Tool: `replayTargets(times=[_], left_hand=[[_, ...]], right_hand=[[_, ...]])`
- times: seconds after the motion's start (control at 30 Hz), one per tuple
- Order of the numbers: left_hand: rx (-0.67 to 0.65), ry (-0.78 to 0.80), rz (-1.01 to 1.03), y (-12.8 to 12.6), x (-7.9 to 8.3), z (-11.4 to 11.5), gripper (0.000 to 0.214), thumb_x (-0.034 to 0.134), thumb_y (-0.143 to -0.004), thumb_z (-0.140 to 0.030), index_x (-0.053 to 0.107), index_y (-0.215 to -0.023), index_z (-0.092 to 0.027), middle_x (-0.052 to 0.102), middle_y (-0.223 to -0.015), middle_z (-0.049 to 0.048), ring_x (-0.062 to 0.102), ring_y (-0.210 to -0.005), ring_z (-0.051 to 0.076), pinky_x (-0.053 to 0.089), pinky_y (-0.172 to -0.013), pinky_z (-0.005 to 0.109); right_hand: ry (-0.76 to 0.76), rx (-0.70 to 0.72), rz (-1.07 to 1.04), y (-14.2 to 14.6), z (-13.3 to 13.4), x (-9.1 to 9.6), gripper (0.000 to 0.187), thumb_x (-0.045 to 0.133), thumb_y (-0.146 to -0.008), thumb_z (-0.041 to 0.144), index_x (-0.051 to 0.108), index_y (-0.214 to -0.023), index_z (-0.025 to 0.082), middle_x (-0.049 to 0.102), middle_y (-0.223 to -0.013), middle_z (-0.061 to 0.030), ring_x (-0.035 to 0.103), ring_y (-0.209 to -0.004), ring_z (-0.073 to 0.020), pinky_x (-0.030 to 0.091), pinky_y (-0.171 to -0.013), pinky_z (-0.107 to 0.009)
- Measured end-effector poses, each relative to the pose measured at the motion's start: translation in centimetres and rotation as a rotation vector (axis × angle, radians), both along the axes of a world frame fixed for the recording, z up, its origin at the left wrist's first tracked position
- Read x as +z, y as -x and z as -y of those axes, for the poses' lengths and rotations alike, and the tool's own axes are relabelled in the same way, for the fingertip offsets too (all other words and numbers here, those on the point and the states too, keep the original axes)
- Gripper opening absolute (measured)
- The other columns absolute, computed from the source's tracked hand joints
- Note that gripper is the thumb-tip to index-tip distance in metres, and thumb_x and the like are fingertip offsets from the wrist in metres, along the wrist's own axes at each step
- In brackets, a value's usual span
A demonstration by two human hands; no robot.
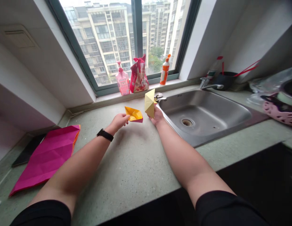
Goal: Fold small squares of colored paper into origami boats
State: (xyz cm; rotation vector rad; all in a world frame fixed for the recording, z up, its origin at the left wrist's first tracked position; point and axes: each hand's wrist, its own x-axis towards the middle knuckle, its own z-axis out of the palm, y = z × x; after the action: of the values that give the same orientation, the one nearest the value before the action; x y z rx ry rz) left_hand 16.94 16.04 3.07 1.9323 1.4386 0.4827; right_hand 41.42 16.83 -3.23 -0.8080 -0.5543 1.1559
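My left hand (120, 121) pinches one end of an orange folded paper boat (134, 114), whose underside shows magenta. The boat is held above the counter with its hollow side facing up. In my right hand (156, 116) is a pale yellow folded paper piece (149, 103), tilted up on its side near the sink's left edge; my fingers behind it are partly hidden. The two paper pieces are close together but apart. A black band circles my left wrist.
Creased magenta paper (50, 153) lies at left over a dark flat object (28, 152). A steel sink (230, 121) with a faucet (210, 86) is at right. A pink pump bottle (122, 82), red bag (139, 75) and orange bottle (164, 71) line the windowsill.
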Motion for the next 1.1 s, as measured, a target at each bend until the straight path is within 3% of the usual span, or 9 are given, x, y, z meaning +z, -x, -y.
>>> replayTargets(times=[0.17, 0.3, 0.4, 0.53, 0.73, 0.9, 1.1], left_hand=[[0.038, 0.1, 0.018, 10.6, 0.9, 6.2, 0.034, 0.06, -0.082, -0.05, 0.068, -0.069, -0.019, 0.065, -0.061, 0.0039, 0.053, -0.052, 0.016, 0.038, -0.054, 0.028], [0.117, 0.078, -0.059, 15.4, 0.6, 9.1, 0.042, 0.053, -0.084, -0.055, 0.065, -0.062, -0.02, 0.066, -0.06, 0.0045, 0.055, -0.053, 0.018, 0.038, -0.055, 0.029], [0.143, 0.003, -0.101, 16.1, 0.4, 9.7, 0.044, 0.051, -0.087, -0.054, 0.062, -0.059, -0.021, 0.063, -0.058, 0.004, 0.056, -0.057, 0.019, 0.033, -0.058, 0.03], [0.153, -0.085, -0.115, 15.6, 0.7, 10.3, 0.042, 0.051, -0.09, -0.048, 0.058, -0.059, -0.021, 0.062, -0.059, 0.0035, 0.055, -0.06, 0.019, 0.026, -0.06, 0.032], [0.133, -0.162, -0.127, 15.1, 0.9, 11.2, 0.041, 0.049, -0.091, -0.044, 0.05, -0.057, -0.021, 0.05, -0.055, 0.0006, 0.046, -0.058, 0.016, 0.021, -0.061, 0.034], [0.123, -0.176, -0.103, 14.8, 0.4, 11.2, 0.036, 0.049, -0.089, -0.039, 0.05, -0.058, -0.02, 0.044, -0.056, -0.0005, 0.045, -0.058, 0.015, 0.021, -0.061, 0.034], [0.105, -0.146, -0.085, 14.7, 0.1, 11.1, 0.037, 0.049, -0.089, -0.042, 0.048, -0.058, -0.02, 0.046, -0.058, -0.0005, 0.046, -0.059, 0.015, 0.021, -0.061, 0.034]], right_hand=[[0.033, -0.002, 0.12, 1.8, 1.0, 0.8, 0.039, 0.094, -0.07, 0.052, 0.067, -0.08, 0.025, 0.072, -0.067, 0.0034, 0.067, -0.063, -0.0158, 0.054, -0.059, -0.026], [0.045, 0.051, 0.229, 4.6, 2.5, 1.7, 0.049, 0.098, -0.058, 0.057, 0.068, -0.078, 0.023, 0.072, -0.069, 0.0024, 0.064, -0.062, -0.0147, 0.049, -0.057, -0.026], [0.074, 0.115, 0.328, 7.0, 4.1, 2.2, 0.053, 0.099, -0.051, 0.059, 0.072, -0.076, 0.021, 0.073, -0.069, -0.001, 0.063, -0.06, -0.0161, 0.044, -0.054, -0.027], [0.099, 0.206, 0.446, 9.6, 6.8, 3.2, 0.053, 0.098, -0.054, 0.06, 0.077, -0.08, 0.019, 0.074, -0.07, -0.0028, 0.063, -0.06, -0.018, 0.042, -0.053, -0.028], [0.046, 0.524, 0.75, 12.1, 10.1, 4.6, 0.051, 0.085, -0.076, 0.068, 0.075, -0.075, 0.019, 0.068, -0.068, -0.0018, 0.058, -0.058, -0.0153, 0.037, -0.054, -0.028], [-0.116, 0.454, 0.957, 12.6, 10.4, 4.7, 0.053, 0.078, -0.083, 0.069, 0.069, -0.066, 0.019, 0.062, -0.066, -0.0005, 0.054, -0.063, -0.0146, 0.037, -0.059, -0.029], [-0.157, 0.479, 1.015, 12.7, 10.2, 4.2, 0.054, 0.07, -0.089, 0.07, 0.068, -0.069, 0.02, 0.061, -0.066, -0.0006, 0.052, -0.063, -0.0155, 0.037, -0.059, -0.03]])
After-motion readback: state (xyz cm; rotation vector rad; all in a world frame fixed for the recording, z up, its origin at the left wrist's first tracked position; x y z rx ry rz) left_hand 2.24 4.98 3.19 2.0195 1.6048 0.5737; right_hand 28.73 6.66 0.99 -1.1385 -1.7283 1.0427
